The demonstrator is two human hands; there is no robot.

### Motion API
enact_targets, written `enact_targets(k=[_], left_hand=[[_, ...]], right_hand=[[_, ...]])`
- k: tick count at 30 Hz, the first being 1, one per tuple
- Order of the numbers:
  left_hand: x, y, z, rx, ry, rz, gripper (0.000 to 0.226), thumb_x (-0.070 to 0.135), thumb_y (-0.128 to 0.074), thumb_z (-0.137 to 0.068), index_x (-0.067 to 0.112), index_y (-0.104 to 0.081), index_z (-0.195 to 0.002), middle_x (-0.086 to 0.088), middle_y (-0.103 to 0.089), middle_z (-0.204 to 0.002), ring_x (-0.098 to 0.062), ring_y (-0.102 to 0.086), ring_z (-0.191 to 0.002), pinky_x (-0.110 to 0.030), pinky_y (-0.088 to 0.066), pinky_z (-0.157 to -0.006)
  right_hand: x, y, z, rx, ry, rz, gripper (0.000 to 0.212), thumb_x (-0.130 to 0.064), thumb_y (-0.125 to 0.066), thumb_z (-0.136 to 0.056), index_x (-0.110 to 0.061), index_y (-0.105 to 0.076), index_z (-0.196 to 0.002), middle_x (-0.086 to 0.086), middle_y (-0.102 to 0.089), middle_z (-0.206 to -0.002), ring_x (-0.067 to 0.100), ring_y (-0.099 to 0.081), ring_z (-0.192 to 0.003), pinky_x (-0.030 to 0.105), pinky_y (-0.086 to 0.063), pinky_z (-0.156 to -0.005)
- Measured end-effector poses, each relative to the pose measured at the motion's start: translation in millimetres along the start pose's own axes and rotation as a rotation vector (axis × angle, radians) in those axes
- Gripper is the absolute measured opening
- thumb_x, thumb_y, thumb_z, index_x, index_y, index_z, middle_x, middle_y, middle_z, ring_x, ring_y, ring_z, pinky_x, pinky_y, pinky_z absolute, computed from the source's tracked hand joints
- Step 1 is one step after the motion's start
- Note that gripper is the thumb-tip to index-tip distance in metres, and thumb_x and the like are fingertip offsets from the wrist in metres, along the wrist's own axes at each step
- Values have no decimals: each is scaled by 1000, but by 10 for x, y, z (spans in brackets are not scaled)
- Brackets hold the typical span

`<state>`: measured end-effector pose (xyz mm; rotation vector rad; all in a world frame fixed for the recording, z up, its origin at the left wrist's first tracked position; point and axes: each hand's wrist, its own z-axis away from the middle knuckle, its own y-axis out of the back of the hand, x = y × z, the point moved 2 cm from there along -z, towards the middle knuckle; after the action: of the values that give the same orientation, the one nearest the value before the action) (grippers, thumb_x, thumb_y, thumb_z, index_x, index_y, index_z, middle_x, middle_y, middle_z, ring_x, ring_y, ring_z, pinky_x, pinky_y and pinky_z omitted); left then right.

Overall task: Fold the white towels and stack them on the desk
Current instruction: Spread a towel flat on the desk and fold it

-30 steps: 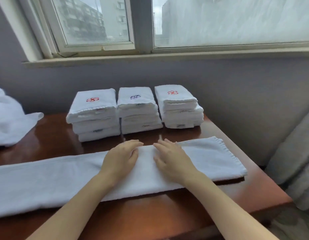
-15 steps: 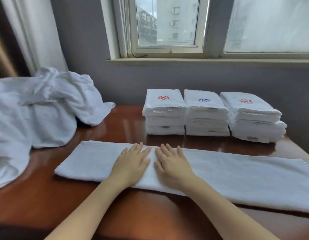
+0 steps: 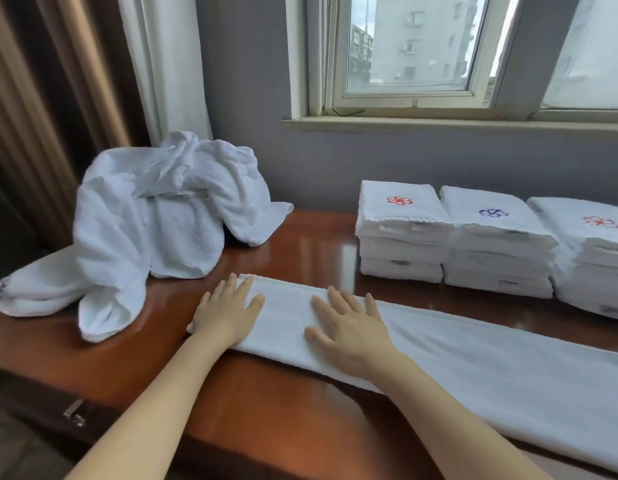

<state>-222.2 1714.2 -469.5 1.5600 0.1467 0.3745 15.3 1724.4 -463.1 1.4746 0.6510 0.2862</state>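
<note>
A long white towel (image 3: 491, 368), folded into a narrow strip, lies across the brown desk (image 3: 276, 420) and runs off the right edge of the view. My left hand (image 3: 228, 310) presses flat on the strip's left end, fingers straight. A little to its right, my right hand (image 3: 349, 327) lies flat on the same strip with fingers spread. Three stacks of folded white towels stand at the back right: one with a red emblem (image 3: 401, 230), one with a purple emblem (image 3: 494, 240), one with a red emblem (image 3: 598, 251).
A heap of unfolded white towels (image 3: 151, 223) covers the desk's back left corner. Curtains (image 3: 58, 98) hang at the left. Behind the desk are a grey wall and a window sill (image 3: 439, 124). The desk's front edge runs below my forearms.
Both hands have slid left along the strip to its left end and moved apart. The view has turned left, bringing the heap and curtains in.
</note>
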Motion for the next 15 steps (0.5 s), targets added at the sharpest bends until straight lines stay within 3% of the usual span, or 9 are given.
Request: enact_targets(k=[3, 5, 11, 13, 15], left_hand=[[-84, 12, -58, 2, 113, 48, 76, 65, -17, -97, 21, -8, -158, -4, -4, -166, -19, -1, -153, -42, -4, -123], [-81, 3, -76, 56, 180, 95, 82, 68, -23, -95, 13, -18, -156, -7, -11, -165, -20, -3, -153, -42, -5, -123], [-92, 17, -51, 226, 200, 208, 63, 56, -41, -95, 10, -48, -136, -6, -46, -147, -23, -34, -141, -41, -21, -119], [-70, 49, -5, 311, 178, 272, 48, 51, -46, -94, 13, -55, -122, -4, -57, -129, -23, -51, -120, -40, -38, -104], [-54, 90, 72, 360, 159, 362, 35, 49, -51, -94, 18, -53, -111, 1, -62, -113, -19, -53, -95, -36, -41, -80]], right_hand=[[16, -21, 4, 1, -1, 2, 65, -63, -21, -96, -35, -14, -154, -1, -2, -166, 16, 6, -152, 49, 14, -119], [12, -22, 6, 1, -5, -1, 65, -64, -21, -96, -36, -13, -154, -2, -2, -166, 16, 7, -152, 48, 14, -119], [7, -16, 11, 2, -14, 1, 66, -64, -21, -95, -37, -12, -155, -3, -1, -166, 15, 7, -151, 48, 13, -120], [5, -14, 11, -4, -16, 0, 67, -64, -20, -95, -36, -12, -155, -3, 0, -166, 15, 7, -151, 48, 14, -120], [2, -10, 11, -5, -18, -7, 68, -66, -20, -94, -37, -12, -155, -3, -1, -166, 15, 8, -151, 47, 14, -120]])
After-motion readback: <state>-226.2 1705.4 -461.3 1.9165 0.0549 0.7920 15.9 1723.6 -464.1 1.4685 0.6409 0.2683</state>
